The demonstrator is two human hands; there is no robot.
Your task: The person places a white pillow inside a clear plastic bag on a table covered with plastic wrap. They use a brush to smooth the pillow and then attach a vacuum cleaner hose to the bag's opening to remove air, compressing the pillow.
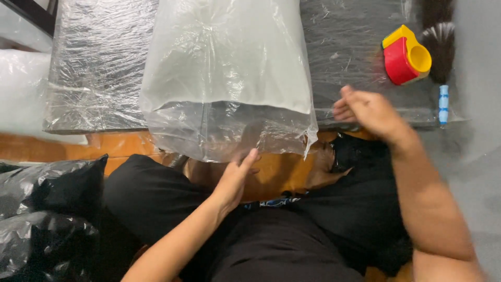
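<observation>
Nearest the camera we see the person's lap in black cloth, with crumpled black plastic bags [47, 209] at the lower left. From here the left hand [237, 177] reaches forward; its fingers [249, 158] are extended and held close together, not curled around anything, their tips touching the lower, empty end of a clear plastic bag [229, 125] that overhangs the near edge of the counter [94, 73]. To the right, the right hand [373, 112] lies at the same counter edge, just beside the bag's right corner; its fingers [340, 110] are bent inward in a loose fist, and motion blur keeps us from telling whether they pinch the bag's film or the wrap on the counter. The bag itself lies lengthwise on the counter, near the middle, and encloses a pale, flat white item [229, 52] that fills its upper part. The counter is dark and covered in wrinkled transparent film. Farther back on the right, well apart from the bag, rest a red-and-yellow tape dispenser [406, 56], a dark brush [441, 36] behind it, and a small blue pen-like object [443, 104] near the counter's right end.
</observation>
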